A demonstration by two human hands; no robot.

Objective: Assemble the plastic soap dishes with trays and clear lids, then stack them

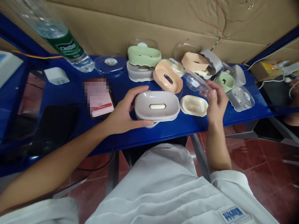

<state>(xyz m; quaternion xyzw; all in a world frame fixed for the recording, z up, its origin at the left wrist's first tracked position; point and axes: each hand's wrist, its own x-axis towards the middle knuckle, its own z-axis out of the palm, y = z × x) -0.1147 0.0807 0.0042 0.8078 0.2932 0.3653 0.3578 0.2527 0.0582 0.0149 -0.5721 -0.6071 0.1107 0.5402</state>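
- The person's left hand (122, 115) was holding a pale grey dish (157, 98) by its left end. The thumb was on the near side and the fingers were on the far side.
- The pale grey dish was over the front part of the blue table (126, 138), right in front of the person. It had a long hole in the middle, and something cream showed in the hole.
- The person's right hand (217, 98) was pinching a clear lid (198, 81) between the thumb and fingers. The lid was up in the air and tipped.
- A small cream dish (194, 106) sat on the table, between the two hands and just beside the pale grey dish.
- Behind the pale grey dish was a peach dish (160, 73) with a hole in it.
- Farther back, a green dish (144, 56) sat on top of another grey dish (137, 73).
- To the right of the right hand was a small green dish (227, 80).
- A pink-screened phone (100, 96) lay to the left, near the left hand.
- A water bottle (67, 46) stood behind the phone, near the brown cardboard (149, 18).
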